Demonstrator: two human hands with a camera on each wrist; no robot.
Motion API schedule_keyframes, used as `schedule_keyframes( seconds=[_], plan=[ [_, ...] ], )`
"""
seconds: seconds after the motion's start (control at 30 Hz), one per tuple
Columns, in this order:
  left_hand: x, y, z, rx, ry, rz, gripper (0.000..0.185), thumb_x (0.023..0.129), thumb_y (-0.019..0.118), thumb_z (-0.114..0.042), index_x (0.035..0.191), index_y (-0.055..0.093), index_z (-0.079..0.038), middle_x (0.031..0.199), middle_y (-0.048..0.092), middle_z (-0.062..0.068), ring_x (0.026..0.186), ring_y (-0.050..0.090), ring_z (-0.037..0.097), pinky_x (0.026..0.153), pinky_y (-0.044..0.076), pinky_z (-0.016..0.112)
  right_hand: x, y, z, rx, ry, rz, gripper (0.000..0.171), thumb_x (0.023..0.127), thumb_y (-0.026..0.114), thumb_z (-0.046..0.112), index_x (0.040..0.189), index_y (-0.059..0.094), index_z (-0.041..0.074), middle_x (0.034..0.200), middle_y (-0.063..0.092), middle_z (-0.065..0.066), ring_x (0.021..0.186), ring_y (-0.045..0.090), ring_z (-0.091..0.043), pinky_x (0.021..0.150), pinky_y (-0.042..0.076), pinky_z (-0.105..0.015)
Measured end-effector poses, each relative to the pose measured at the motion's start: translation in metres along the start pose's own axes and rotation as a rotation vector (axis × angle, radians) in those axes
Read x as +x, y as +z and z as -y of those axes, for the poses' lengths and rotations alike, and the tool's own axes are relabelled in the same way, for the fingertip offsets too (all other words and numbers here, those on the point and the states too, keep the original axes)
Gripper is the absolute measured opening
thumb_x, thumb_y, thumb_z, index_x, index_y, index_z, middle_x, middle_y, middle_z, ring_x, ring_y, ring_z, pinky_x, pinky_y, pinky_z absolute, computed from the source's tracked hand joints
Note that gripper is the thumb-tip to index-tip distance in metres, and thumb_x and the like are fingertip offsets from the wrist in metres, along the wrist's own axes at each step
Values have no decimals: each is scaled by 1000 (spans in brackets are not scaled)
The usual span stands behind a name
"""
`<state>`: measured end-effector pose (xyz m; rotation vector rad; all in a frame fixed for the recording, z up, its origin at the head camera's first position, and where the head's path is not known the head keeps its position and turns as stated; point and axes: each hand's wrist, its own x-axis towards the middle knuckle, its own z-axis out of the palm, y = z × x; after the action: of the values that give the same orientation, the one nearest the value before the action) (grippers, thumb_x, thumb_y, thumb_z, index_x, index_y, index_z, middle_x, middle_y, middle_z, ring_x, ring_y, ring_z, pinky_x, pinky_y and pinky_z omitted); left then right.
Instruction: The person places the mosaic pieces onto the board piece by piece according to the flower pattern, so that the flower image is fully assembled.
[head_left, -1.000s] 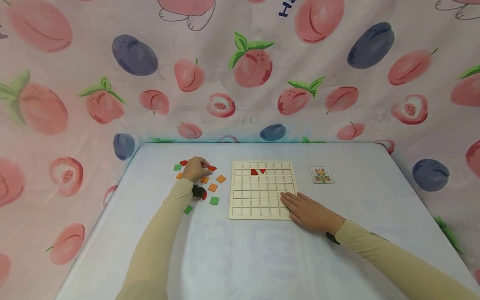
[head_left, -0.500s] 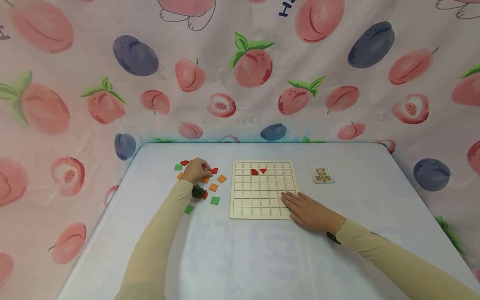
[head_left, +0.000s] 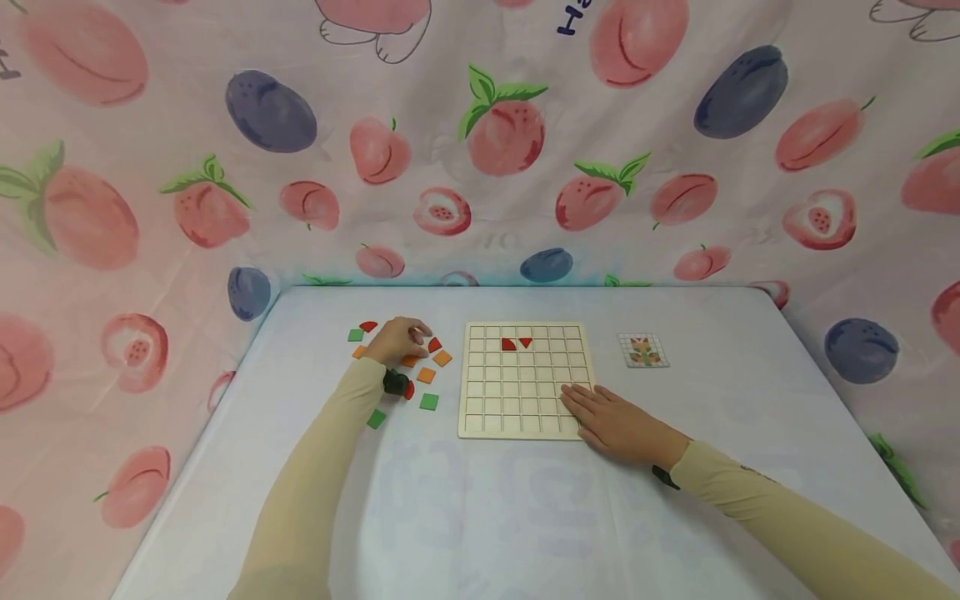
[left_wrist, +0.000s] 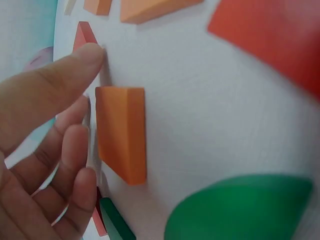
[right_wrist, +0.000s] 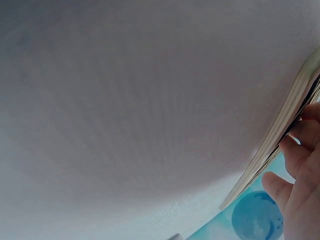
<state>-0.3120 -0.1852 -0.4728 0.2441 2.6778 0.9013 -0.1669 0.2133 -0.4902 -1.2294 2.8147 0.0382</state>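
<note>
At the left of the table my left hand (head_left: pixel 401 340) hovers low over scattered tiles, thumb and forefinger spread apart. A red fan-shaped tile (head_left: pixel 435 343) lies right at its fingertips; in the left wrist view the thumb tip overlaps this red tile (left_wrist: pixel 85 34). An orange square tile (left_wrist: pixel 120 135) sits just beneath the hand. My right hand (head_left: pixel 622 423) rests flat, fingers extended, on the lower right corner of a pale wooden grid board (head_left: pixel 491 387). Two red tiles occupy cells in the board's second row, a quarter-round one (head_left: pixel 508 344) and a triangular one (head_left: pixel 526 342).
Green square tiles (head_left: pixel 429 402), orange ones (head_left: pixel 426 375) and another red tile (head_left: pixel 368 326) lie around the left hand. Right of the board is a small pattern card (head_left: pixel 642 350) with a flower on a grid. A fruit-print curtain (head_left: pixel 480 167) hangs behind the table.
The red tile by my left fingertips has shifted slightly right and turned; the thumb and forefinger have parted from it a little. The right hand and board have stayed put.
</note>
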Motion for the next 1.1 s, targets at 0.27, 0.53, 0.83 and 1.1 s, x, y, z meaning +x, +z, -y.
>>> schedule_keyframes(
  seconds=[0.27, 0.53, 0.83, 1.1],
  plan=[
    [-1, -2, -3, -58, 31, 64, 32, 83, 70, -7, 114, 67, -12, 102, 65, 9, 95, 57, 21, 77, 50, 26, 0, 1, 1, -11, -18, -34, 55, 99, 44, 30, 145, 33, 1, 152, 32, -14, 140, 31, -30, 110, 30, -49],
    [-2, -2, -4, -84, 75, 85, 30, 82, 70, -7, 112, 68, -9, 99, 65, 9, 91, 57, 20, 74, 49, 22, 1, 2, 1, -23, -18, -43, 55, 98, 45, 30, 144, 34, 1, 151, 33, -13, 140, 32, -30, 110, 31, -49],
    [-1, 3, -2, -78, 99, 58, 37, 78, 77, -13, 113, 66, -7, 95, 62, 9, 88, 55, 20, 79, 47, 27, 2, -3, 3, -7, -3, -2, 55, 99, 43, 30, 145, 33, 1, 152, 31, -14, 141, 30, -30, 111, 29, -50],
    [1, 5, -6, -15, 95, 23, 34, 77, 78, -21, 106, 65, -9, 89, 61, 7, 82, 54, 20, 75, 45, 29, 1, -5, 3, -10, -6, -5, 55, 99, 42, 30, 145, 32, 1, 152, 31, -14, 141, 30, -29, 111, 29, -49]
  ],
)
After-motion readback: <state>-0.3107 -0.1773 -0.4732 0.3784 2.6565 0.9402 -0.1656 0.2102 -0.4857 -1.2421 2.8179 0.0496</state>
